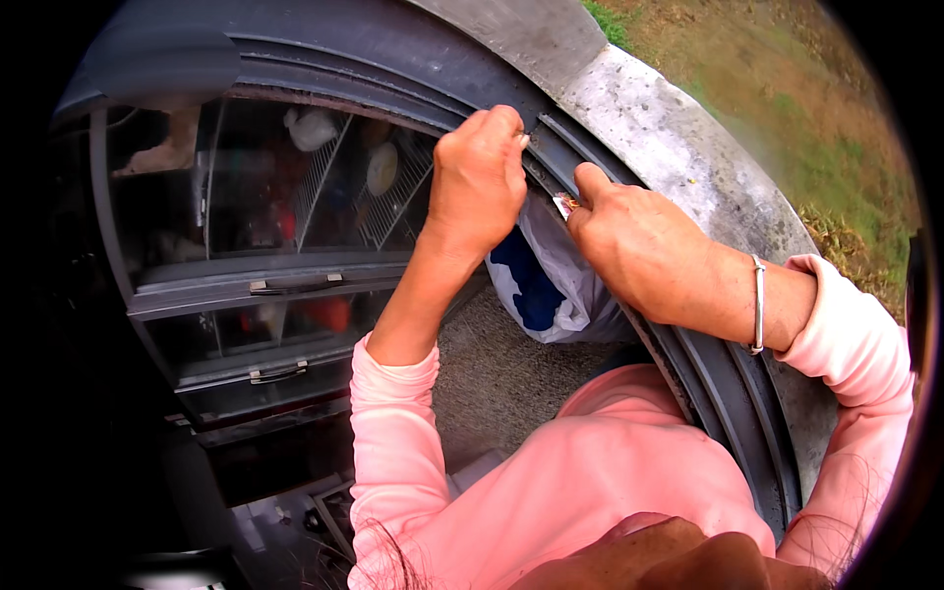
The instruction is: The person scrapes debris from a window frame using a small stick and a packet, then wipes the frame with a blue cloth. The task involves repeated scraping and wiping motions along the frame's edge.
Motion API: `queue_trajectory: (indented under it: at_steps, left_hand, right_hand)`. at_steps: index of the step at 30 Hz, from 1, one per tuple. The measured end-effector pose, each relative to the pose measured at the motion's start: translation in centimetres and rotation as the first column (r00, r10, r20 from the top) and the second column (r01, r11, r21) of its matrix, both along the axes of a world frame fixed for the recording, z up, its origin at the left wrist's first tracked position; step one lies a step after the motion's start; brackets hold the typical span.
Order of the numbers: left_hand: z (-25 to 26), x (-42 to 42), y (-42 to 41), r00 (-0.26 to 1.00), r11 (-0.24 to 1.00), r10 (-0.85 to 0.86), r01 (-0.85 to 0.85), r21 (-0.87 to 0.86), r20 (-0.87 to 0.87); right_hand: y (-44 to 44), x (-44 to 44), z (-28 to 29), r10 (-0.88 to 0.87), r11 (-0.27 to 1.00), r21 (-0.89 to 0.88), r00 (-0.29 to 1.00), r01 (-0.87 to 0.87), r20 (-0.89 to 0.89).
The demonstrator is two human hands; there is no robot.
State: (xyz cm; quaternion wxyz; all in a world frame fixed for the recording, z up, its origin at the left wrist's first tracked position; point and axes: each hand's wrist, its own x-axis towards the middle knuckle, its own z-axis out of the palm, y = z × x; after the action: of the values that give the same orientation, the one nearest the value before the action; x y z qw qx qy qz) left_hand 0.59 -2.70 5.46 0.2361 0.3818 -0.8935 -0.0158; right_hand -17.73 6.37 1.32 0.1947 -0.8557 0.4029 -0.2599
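Observation:
My left hand (479,166) is curled over the dark metal window track (560,136), its knuckles up. A small pale tip shows at its fingers; I cannot tell whether it is a nail or a held thing. To the right, my right hand (641,243) grips a small printed packet (566,205), white with red and yellow, mostly hidden by the fingers. This hand is over the track too, with a silver bracelet (758,302) at the wrist. Below, between my arms, hangs or stands a white plastic bag (564,273) with dark blue cloth (532,291) showing.
A glass-fronted cabinet (273,273) with metal handles is at left, with wire racks (394,199) seen in or through its glass. Outside the track runs a concrete ledge (664,125), then grass (804,125). Rough grey floor (501,376) lies below.

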Motion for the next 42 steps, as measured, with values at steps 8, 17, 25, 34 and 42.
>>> queue_trajectory:
  at_steps: [8,17,25,34,42]
  left_hand:
    - [1.3,0.5,2.2,0.939,0.89,0.163,-0.007,0.456,-0.304]
    - [-1.5,1.3,1.8,0.969,0.985,0.046,-0.004,0.174,-0.242]
    - [0.0,1.1,2.7,0.898,0.919,0.153,0.024,0.394,-0.412]
    - [-1.0,1.7,1.4,0.946,0.963,0.066,0.023,0.267,-0.318]
    - [-0.8,1.7,1.6,0.928,0.947,0.081,0.042,0.319,-0.364]
  right_hand:
    - [0.1,-0.2,0.0,-0.028,1.0,0.0,0.999,0.028,0.023]
    - [0.2,-0.2,-0.1,-0.011,1.0,-0.018,0.991,0.014,0.136]
    - [0.2,-0.3,0.4,-0.032,0.999,0.036,0.997,0.03,0.063]
    - [-0.5,0.3,0.9,-0.069,0.994,0.088,0.997,0.067,0.022]
    - [-3.2,0.6,0.9,0.014,0.996,0.089,0.995,-0.024,0.103]
